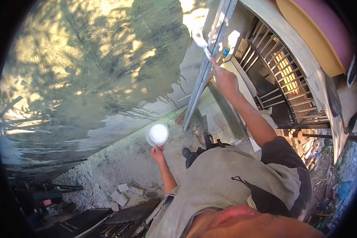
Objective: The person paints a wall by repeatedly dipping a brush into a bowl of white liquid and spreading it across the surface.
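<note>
My left hand (158, 152) grips the rim of a round pale bowl (148, 137), held out over the ground. White paint (158, 134) fills much of it. Raised up to the right, my right hand (225, 80) is closed around the handle of a paintbrush (201, 40), whose head is coated white. The brush overlaps a bright white patch of the wall (139, 67) in this view, right beside a grey metal post (204, 73). Wet-looking darker areas with drip edges cover much of that wall.
Barred metal railing (283, 75) stands on the right, below a purple and tan overhang (317, 31). A broom head (181, 118) leans by the post's foot. Broken blocks (119, 197) lie on the ground at lower left, near dark boards (127, 212).
</note>
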